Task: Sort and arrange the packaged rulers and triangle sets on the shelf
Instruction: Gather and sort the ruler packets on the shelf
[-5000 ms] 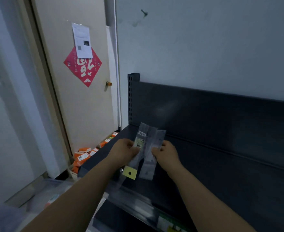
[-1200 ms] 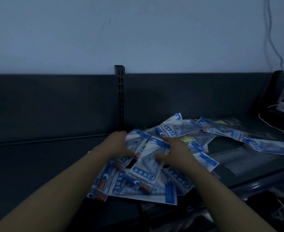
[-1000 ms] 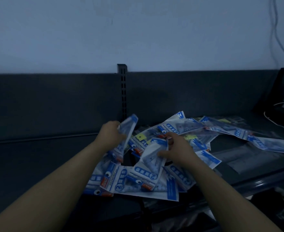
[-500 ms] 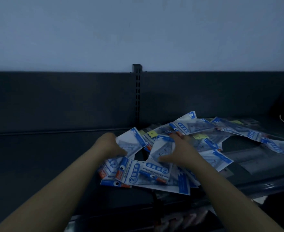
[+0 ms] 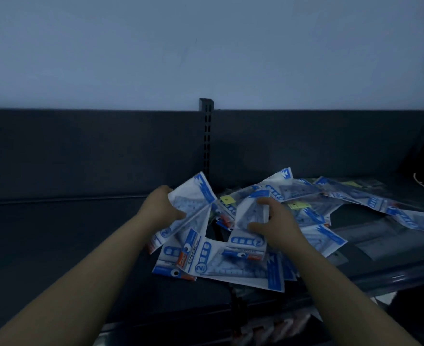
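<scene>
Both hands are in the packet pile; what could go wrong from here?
The left hand grips a raised packet and the right hand a second packet, both overlapping the pile; pulling may drag neighbours. The front packet lies near the shelf edge and might slide off.

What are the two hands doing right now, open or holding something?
Left hand: grips a tilted ruler packet held above the pile.
Right hand: pinches a second packet between thumb and fingers.
</scene>
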`<action>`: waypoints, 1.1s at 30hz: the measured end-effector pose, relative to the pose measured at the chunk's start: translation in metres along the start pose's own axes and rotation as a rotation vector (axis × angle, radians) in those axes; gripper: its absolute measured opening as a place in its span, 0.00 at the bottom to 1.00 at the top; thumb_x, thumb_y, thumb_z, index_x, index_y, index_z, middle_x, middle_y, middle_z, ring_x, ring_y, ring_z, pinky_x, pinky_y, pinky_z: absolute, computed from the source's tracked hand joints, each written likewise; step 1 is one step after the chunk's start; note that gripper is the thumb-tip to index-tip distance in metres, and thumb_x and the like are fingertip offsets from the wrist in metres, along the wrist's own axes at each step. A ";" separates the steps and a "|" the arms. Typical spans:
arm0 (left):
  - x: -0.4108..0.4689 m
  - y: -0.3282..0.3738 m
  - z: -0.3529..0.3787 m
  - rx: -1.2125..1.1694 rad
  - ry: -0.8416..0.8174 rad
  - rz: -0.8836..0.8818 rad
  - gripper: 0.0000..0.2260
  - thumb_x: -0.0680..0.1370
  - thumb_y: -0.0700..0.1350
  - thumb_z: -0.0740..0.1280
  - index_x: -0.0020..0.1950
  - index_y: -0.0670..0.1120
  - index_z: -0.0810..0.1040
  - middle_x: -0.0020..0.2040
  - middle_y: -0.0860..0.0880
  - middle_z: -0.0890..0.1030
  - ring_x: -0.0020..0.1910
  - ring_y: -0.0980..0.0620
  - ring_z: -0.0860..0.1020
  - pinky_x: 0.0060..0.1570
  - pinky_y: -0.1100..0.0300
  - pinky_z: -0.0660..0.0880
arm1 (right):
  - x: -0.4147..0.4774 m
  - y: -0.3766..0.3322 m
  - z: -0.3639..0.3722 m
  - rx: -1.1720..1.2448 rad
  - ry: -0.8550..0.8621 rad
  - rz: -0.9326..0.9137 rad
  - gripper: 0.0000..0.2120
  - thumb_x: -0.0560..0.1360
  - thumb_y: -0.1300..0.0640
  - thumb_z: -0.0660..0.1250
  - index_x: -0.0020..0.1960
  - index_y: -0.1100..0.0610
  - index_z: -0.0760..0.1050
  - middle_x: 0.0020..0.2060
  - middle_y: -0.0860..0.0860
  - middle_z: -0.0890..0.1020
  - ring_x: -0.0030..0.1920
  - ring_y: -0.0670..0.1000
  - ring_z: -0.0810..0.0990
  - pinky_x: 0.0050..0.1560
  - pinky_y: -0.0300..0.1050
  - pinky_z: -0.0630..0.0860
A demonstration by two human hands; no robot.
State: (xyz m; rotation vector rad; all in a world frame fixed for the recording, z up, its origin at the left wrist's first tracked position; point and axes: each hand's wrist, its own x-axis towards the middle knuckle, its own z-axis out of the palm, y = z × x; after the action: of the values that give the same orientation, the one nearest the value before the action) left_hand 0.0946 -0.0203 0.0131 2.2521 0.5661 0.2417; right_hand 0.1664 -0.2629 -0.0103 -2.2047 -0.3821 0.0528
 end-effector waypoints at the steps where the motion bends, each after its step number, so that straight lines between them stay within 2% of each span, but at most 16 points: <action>1: 0.003 0.003 -0.004 -0.019 0.011 0.014 0.16 0.71 0.38 0.75 0.52 0.44 0.71 0.44 0.47 0.76 0.39 0.52 0.74 0.32 0.59 0.69 | 0.000 0.002 -0.004 0.017 0.046 -0.003 0.26 0.71 0.60 0.73 0.66 0.53 0.69 0.63 0.52 0.73 0.56 0.50 0.73 0.48 0.42 0.68; 4: 0.009 0.021 -0.020 -0.108 0.027 0.079 0.13 0.72 0.39 0.74 0.51 0.44 0.74 0.45 0.46 0.79 0.38 0.52 0.77 0.32 0.60 0.72 | 0.003 0.007 -0.023 0.063 0.189 0.013 0.16 0.73 0.61 0.70 0.60 0.56 0.74 0.53 0.50 0.75 0.49 0.47 0.72 0.46 0.41 0.68; 7: 0.014 0.046 -0.026 -0.269 -0.012 0.090 0.11 0.72 0.39 0.75 0.50 0.44 0.76 0.44 0.46 0.81 0.40 0.49 0.81 0.34 0.58 0.76 | 0.006 0.016 -0.043 0.088 0.285 0.083 0.12 0.74 0.61 0.69 0.56 0.58 0.75 0.51 0.51 0.77 0.46 0.49 0.74 0.43 0.42 0.68; 12: 0.029 0.093 -0.002 -0.386 -0.060 0.098 0.13 0.72 0.38 0.74 0.53 0.42 0.75 0.45 0.45 0.81 0.40 0.47 0.81 0.33 0.56 0.76 | 0.008 0.036 -0.070 0.063 0.331 0.191 0.12 0.75 0.61 0.66 0.58 0.59 0.74 0.50 0.51 0.75 0.46 0.54 0.75 0.44 0.46 0.69; 15: 0.038 0.122 0.025 -0.428 -0.104 0.144 0.12 0.73 0.38 0.74 0.53 0.41 0.75 0.45 0.45 0.80 0.38 0.50 0.79 0.30 0.58 0.74 | 0.009 0.047 -0.083 0.071 0.346 0.232 0.13 0.76 0.61 0.65 0.60 0.59 0.73 0.52 0.52 0.75 0.45 0.54 0.74 0.43 0.46 0.69; 17: 0.045 0.137 0.049 -0.436 -0.147 0.146 0.12 0.73 0.38 0.73 0.53 0.41 0.75 0.46 0.44 0.79 0.39 0.48 0.79 0.33 0.57 0.74 | 0.011 0.054 -0.090 0.056 0.344 0.255 0.14 0.76 0.61 0.65 0.62 0.59 0.72 0.54 0.54 0.76 0.45 0.55 0.75 0.43 0.45 0.69; 19: 0.056 0.145 0.075 -0.413 -0.165 0.120 0.16 0.73 0.38 0.74 0.57 0.39 0.74 0.51 0.41 0.79 0.45 0.44 0.78 0.39 0.53 0.76 | 0.013 0.060 -0.094 0.030 0.353 0.263 0.15 0.76 0.61 0.65 0.63 0.59 0.72 0.58 0.55 0.76 0.49 0.56 0.77 0.44 0.45 0.70; 21: 0.066 0.148 0.101 -0.383 -0.172 0.110 0.17 0.73 0.37 0.74 0.59 0.38 0.74 0.55 0.40 0.79 0.49 0.44 0.78 0.45 0.53 0.75 | 0.015 0.066 -0.096 0.000 0.355 0.274 0.16 0.77 0.60 0.65 0.64 0.58 0.71 0.60 0.55 0.76 0.50 0.55 0.77 0.44 0.45 0.71; 23: 0.073 0.148 0.123 -0.348 -0.169 0.106 0.18 0.72 0.36 0.73 0.59 0.38 0.74 0.57 0.39 0.78 0.52 0.44 0.78 0.48 0.53 0.76 | 0.016 0.070 -0.094 -0.037 0.345 0.282 0.16 0.77 0.58 0.66 0.64 0.58 0.71 0.61 0.54 0.76 0.50 0.53 0.76 0.44 0.43 0.69; 26: 0.081 0.145 0.148 -0.211 -0.193 0.133 0.17 0.71 0.38 0.75 0.55 0.40 0.73 0.57 0.40 0.79 0.50 0.45 0.78 0.48 0.52 0.77 | 0.018 0.074 -0.090 -0.084 0.337 0.274 0.19 0.76 0.56 0.67 0.66 0.58 0.70 0.63 0.53 0.75 0.59 0.53 0.75 0.50 0.42 0.70; 28: 0.082 0.144 0.157 -0.057 -0.268 0.158 0.23 0.69 0.44 0.77 0.59 0.42 0.72 0.59 0.43 0.77 0.52 0.46 0.77 0.50 0.52 0.77 | 0.018 0.076 -0.088 -0.082 0.342 0.269 0.21 0.76 0.56 0.68 0.67 0.58 0.70 0.64 0.53 0.75 0.61 0.53 0.75 0.54 0.42 0.71; 31: 0.084 0.144 0.160 0.070 -0.367 0.141 0.38 0.66 0.52 0.79 0.70 0.41 0.67 0.65 0.45 0.72 0.61 0.45 0.74 0.53 0.55 0.74 | 0.020 0.078 -0.088 -0.048 0.357 0.268 0.22 0.75 0.57 0.69 0.67 0.58 0.71 0.64 0.53 0.75 0.62 0.52 0.74 0.56 0.43 0.71; 33: 0.085 0.145 0.158 0.085 -0.379 0.138 0.40 0.65 0.53 0.80 0.70 0.41 0.67 0.66 0.45 0.72 0.62 0.45 0.74 0.51 0.56 0.73 | 0.022 0.078 -0.090 -0.017 0.388 0.261 0.21 0.75 0.58 0.69 0.67 0.58 0.71 0.64 0.53 0.75 0.62 0.52 0.74 0.57 0.43 0.71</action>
State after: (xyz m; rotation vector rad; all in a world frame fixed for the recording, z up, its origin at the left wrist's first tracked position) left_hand 0.2710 -0.1697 0.0132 2.3421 0.2233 -0.1435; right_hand 0.2224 -0.3704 -0.0137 -2.2056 0.1210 -0.2347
